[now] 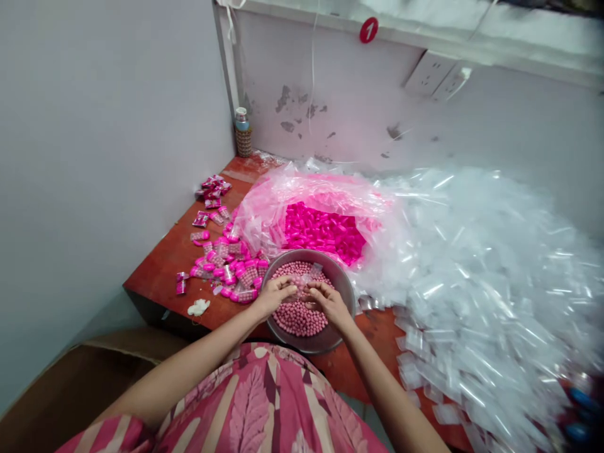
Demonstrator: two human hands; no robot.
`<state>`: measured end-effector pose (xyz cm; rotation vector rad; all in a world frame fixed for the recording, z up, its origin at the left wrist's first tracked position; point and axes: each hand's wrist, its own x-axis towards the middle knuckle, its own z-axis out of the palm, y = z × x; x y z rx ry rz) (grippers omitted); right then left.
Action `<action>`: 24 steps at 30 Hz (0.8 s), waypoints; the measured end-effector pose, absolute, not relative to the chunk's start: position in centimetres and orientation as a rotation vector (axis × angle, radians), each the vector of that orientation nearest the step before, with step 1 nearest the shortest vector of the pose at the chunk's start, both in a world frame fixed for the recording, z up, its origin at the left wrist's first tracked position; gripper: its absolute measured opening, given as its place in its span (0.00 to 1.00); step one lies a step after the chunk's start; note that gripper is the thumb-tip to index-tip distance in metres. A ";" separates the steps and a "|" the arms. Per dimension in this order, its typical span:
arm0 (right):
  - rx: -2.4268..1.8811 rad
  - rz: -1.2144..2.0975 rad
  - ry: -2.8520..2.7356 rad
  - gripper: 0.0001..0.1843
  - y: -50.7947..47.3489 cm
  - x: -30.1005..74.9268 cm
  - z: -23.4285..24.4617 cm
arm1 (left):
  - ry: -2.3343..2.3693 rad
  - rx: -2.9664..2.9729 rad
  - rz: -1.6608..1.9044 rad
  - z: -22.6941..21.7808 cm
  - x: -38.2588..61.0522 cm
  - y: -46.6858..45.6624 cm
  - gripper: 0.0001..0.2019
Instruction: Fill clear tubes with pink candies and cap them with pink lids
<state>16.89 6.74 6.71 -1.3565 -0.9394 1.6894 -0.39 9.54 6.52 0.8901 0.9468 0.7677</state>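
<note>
Both hands are over a metal bowl point(348, 296) of small pink balls point(302, 321). My left hand point(277, 293) has its fingers closed on a small clear plastic container point(301, 284), partly hidden by the fingers. From the other side, my right hand point(329, 303) curls its fingers at the same clear container. Another clear piece point(315, 270) shows among the balls just beyond the fingertips. Left of the bowl lies a heap of filled clear containers with pink caps point(236, 267). Behind the bowl, loose bright pink caps point(323, 229) sit in an opened plastic bag point(264, 201).
A large pile of clear plastic containers point(472, 277) covers the right side of the red table point(163, 270). Small pink packets point(213, 189), a white wad point(199, 307) and a bottle in a woven holder point(243, 133) are at the left. A cardboard box point(94, 371) stands below.
</note>
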 end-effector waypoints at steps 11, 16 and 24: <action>-1.794 1.186 -1.373 0.13 7.9 22.7 6.6 | 0.832 0.748 0.673 7.6 -0.4 9.1 0.17; -2.081 0.823 -1.485 0.13 13.4 27.6 5.8 | 0.893 0.740 0.701 7.8 -0.2 9.9 0.18; -2.588 0.609 -1.668 0.16 22.0 28.2 2.3 | 0.995 0.802 0.723 7.4 -0.4 10.2 0.19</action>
